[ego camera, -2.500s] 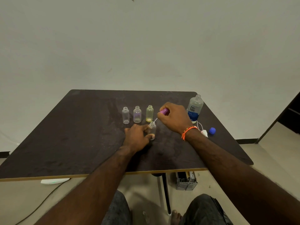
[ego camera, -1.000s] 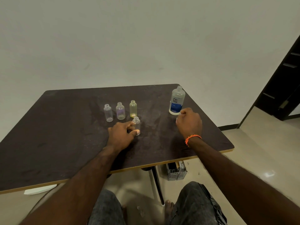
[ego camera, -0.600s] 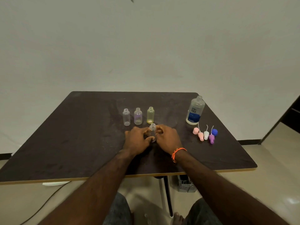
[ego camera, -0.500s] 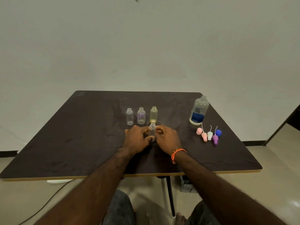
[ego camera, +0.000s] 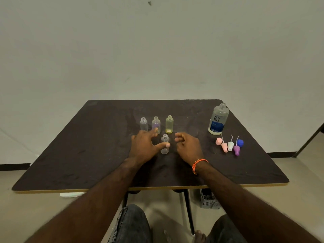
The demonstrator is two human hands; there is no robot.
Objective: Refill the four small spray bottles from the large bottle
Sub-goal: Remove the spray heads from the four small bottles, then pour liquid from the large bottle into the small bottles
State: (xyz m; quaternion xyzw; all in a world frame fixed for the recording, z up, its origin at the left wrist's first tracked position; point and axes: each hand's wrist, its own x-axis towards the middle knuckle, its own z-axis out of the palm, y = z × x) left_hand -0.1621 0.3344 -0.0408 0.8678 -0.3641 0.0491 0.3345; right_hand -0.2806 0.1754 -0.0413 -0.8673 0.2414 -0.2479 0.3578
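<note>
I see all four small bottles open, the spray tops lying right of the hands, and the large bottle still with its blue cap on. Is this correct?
Not quite. In the head view the large bottle is uncapped; its blue cap lies on the table beside the spray tops. The rest is correct.

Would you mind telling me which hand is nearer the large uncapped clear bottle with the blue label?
Right hand, just left of the large bottle; left hand lies farther left.

Both hands are letting go of the front clear bottle [ego camera: 165, 144] now. The right hand [ego camera: 188, 147] is off it, just to its right with fingers loosely curled, and the left hand [ego camera: 144, 146] is spread open, only its thumb touching the bottle.
</note>
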